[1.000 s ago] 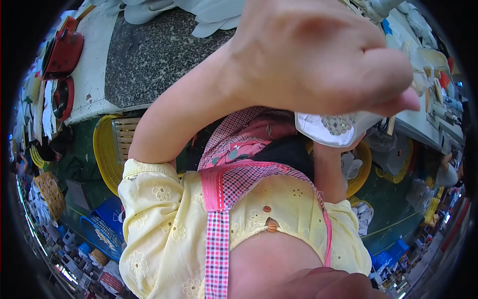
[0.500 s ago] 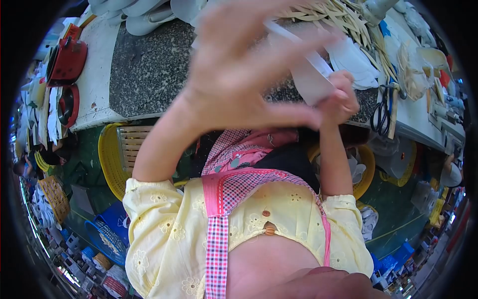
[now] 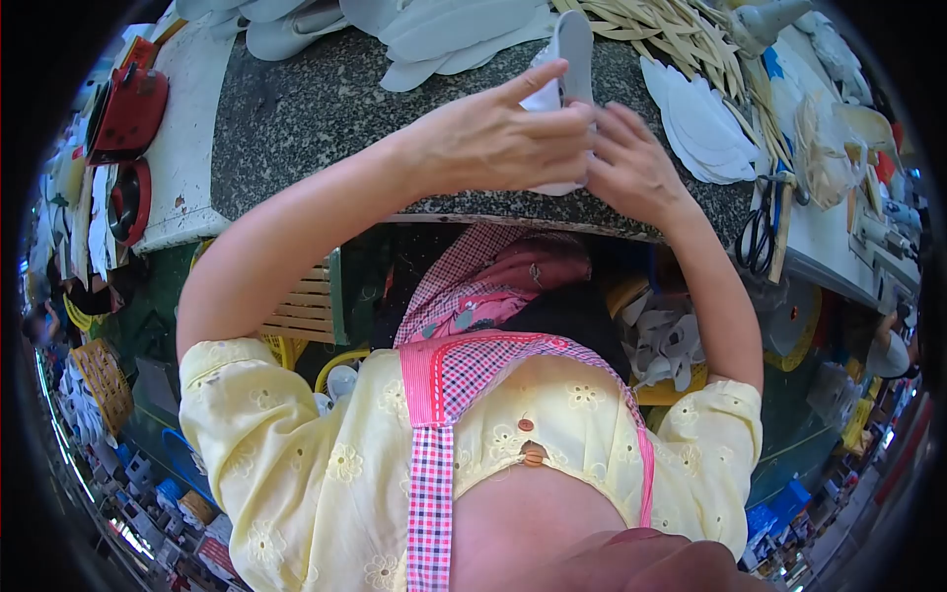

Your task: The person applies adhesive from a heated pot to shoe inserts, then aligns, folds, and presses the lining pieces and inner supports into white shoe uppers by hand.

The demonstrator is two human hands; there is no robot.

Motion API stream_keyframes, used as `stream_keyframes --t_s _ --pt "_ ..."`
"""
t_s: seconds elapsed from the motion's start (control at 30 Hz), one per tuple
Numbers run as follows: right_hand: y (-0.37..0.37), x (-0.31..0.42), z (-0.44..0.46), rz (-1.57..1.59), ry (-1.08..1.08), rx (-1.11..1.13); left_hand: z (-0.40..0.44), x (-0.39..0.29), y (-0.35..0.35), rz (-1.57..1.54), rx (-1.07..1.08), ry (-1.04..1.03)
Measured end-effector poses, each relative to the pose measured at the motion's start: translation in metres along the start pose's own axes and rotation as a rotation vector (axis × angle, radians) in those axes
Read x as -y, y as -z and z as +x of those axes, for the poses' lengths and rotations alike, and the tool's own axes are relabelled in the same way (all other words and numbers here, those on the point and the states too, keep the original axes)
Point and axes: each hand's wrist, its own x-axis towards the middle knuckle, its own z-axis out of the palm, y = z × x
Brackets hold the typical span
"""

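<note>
My left hand (image 3: 528, 138) is closed around a light grey, insole-shaped piece (image 3: 574, 49), which stands up above my fingers with its rounded end away from me. A white layer (image 3: 545, 97) shows along its left side, and its near end pokes out below my hand. At the piece's right edge, my right hand (image 3: 639, 170) has its fingers bent against it; the fingertips are slightly blurred and partly hidden. Both hands are above the speckled dark worktop (image 3: 306, 118), close to its near edge.
White flat shoe-shaped pieces (image 3: 459, 35) are piled at the back, with another fanned stack (image 3: 700, 123) on the right. Beyond lie beige strips (image 3: 681, 35). Black scissors (image 3: 758, 232) hang at the right edge. A red device (image 3: 133, 113) stands far left.
My left hand was spread and blurred in front of the camera; it has dropped back to the worktop and closed on the piece. My right hand, formerly gripping the piece alone, has shifted slightly left.
</note>
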Motion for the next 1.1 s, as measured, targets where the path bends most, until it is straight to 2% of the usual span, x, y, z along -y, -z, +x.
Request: stream_keyframes --t_s 0.03,0.07,0.17,0.2,0.23,0.3,0.4,0.5,0.63,0.67,0.77,0.9,1.1 --pt "-0.007 0.000 0.003 -0.005 0.087 -0.004 -0.003 0.004 0.002 -0.013 0.071 -0.019" --pt "-0.013 0.002 0.009 -0.007 0.116 -0.105 -0.006 0.005 0.009 -0.101 0.085 0.018" --pt "-0.016 0.009 0.010 0.014 0.106 0.012 -0.004 -0.012 0.029 -0.257 0.279 0.052" --pt "-0.021 0.012 0.015 -0.009 0.175 -0.122 -0.002 -0.023 0.025 -0.226 0.135 0.073" --pt "-0.022 0.017 0.013 0.001 0.173 -0.121 -0.002 -0.028 0.021 -0.101 0.094 0.036" --pt "-0.017 0.024 0.011 0.017 0.053 -0.021 -0.004 -0.024 0.012 -0.139 0.062 0.027" --pt "-0.009 0.023 0.006 0.178 -0.164 -0.035 -0.017 -0.024 -0.004 -0.074 -0.069 0.068" --pt "-0.010 0.037 -0.008 0.313 -0.245 -0.066 -0.038 -0.050 -0.002 -0.068 0.062 0.099" --pt "-0.020 0.051 0.003 0.208 -0.210 -0.132 -0.037 -0.070 0.009 -0.055 0.252 0.389" --pt "-0.024 0.054 0.010 0.201 -0.201 -0.150 -0.034 -0.069 0.013 -0.149 0.334 0.447" --pt "-0.022 0.060 0.023 0.130 -0.234 -0.132 -0.034 -0.071 0.016 -0.322 0.363 0.636" --pt "-0.020 0.050 0.022 0.102 -0.164 -0.048 -0.038 -0.070 0.004 -0.496 0.198 0.725" --pt "-0.016 0.047 0.020 0.116 -0.083 -0.021 -0.033 -0.067 0.001 -0.516 0.152 0.741"
